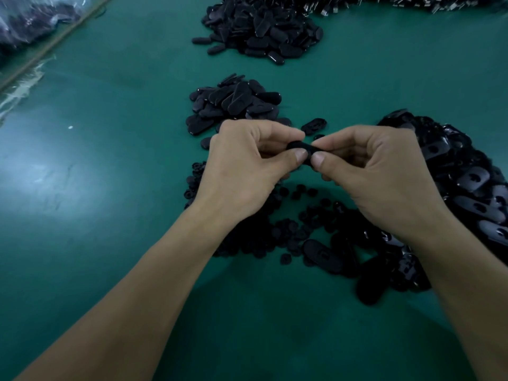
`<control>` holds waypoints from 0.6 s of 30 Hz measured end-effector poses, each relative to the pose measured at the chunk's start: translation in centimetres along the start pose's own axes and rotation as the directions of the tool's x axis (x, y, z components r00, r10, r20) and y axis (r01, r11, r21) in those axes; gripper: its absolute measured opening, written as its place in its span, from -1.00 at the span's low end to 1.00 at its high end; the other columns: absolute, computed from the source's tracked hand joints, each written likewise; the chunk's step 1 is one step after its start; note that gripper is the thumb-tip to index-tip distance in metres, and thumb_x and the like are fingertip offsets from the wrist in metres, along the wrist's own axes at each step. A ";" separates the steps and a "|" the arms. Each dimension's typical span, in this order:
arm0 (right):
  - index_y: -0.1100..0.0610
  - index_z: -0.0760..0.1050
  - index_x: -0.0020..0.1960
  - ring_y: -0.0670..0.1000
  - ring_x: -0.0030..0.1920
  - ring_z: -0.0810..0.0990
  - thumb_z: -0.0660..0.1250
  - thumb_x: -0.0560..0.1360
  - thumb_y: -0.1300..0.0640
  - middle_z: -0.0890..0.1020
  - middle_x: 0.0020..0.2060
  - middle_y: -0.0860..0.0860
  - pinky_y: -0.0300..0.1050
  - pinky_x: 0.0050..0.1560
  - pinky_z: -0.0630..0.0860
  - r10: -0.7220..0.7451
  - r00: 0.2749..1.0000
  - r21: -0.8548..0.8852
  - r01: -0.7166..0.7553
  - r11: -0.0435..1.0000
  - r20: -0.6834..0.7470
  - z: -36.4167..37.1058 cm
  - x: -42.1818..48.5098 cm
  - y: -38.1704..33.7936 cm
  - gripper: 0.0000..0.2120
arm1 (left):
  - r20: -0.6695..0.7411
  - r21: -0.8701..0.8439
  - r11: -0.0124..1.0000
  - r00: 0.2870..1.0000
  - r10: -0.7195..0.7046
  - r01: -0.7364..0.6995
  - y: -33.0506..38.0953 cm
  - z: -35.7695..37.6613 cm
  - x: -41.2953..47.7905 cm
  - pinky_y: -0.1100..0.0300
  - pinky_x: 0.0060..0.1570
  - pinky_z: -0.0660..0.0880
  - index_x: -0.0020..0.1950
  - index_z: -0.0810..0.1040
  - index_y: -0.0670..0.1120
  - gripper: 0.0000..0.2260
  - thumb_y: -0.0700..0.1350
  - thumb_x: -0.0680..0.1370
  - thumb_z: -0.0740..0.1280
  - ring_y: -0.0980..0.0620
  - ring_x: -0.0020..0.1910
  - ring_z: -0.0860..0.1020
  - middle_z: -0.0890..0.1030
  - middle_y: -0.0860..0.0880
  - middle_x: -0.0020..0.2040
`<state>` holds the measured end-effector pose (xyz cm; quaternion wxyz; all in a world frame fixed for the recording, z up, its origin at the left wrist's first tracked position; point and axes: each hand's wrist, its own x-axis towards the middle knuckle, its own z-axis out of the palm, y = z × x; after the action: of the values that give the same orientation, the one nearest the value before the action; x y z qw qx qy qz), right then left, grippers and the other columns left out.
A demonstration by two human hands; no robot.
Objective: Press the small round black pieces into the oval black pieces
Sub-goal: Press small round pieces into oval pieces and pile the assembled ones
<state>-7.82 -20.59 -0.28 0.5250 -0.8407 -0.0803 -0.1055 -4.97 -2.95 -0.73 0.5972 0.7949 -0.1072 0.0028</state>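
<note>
While our left hand (242,166) and right hand (376,171) pinch one oval black piece (298,145), they half hide the small round black pieces (286,229) below; oval-piece heaps (233,103) lie beyond.

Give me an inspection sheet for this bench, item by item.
Surface: green mat, glare at left.
Job's things: oval piece held above round pieces; near oval pile, far oval pile, right oval pile.
Clutter: metal-looking parts at the far edge.
Grippers: left hand and right hand both pinch the oval piece.
Cables: nothing seen.
Surroundings: plastic bags far left.
</note>
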 end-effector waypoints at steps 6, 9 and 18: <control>-0.08 0.60 -0.15 -0.18 -0.29 0.64 0.47 0.50 0.15 0.69 -0.28 -0.18 -0.29 -0.20 0.58 0.035 0.999 0.001 -0.035 0.999 -0.032 0.4 0.0 -0.1 -0.85 | 0.027 -0.024 0.999 0.999 0.022 -0.021 0.1 -0.1 0.0 0.21 -0.16 0.66 -0.02 0.71 -0.01 -0.86 -0.22 0.49 0.54 0.09 -0.26 0.71 0.74 0.03 -0.23; -0.07 0.61 -0.15 -0.16 -0.32 0.63 0.47 0.50 0.16 0.69 -0.30 -0.15 -0.30 -0.24 0.57 0.052 0.998 0.022 -0.052 0.998 -0.028 0.3 0.1 -0.1 -0.86 | 0.033 -0.015 0.999 0.999 0.034 -0.034 0.1 -0.1 0.0 0.19 -0.16 0.66 -0.03 0.70 0.00 -0.86 -0.23 0.50 0.53 0.09 -0.26 0.71 0.74 0.03 -0.23; -0.07 0.64 -0.06 -0.17 -0.28 0.67 0.46 0.52 0.21 0.71 -0.27 -0.15 -0.38 -0.26 0.51 0.042 0.999 0.037 -0.043 0.998 0.027 -0.1 0.1 0.4 -0.84 | 0.007 0.117 0.989 0.996 0.094 -0.094 0.2 0.0 -0.1 0.02 -0.14 0.68 -0.06 0.69 0.09 -0.86 -0.15 0.49 0.52 0.10 -0.25 0.69 0.71 0.08 -0.25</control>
<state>-7.61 -20.81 -0.56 0.5418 -0.8335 -0.0710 -0.0818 -5.15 -3.02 -0.54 0.5487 0.8226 -0.1445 0.0368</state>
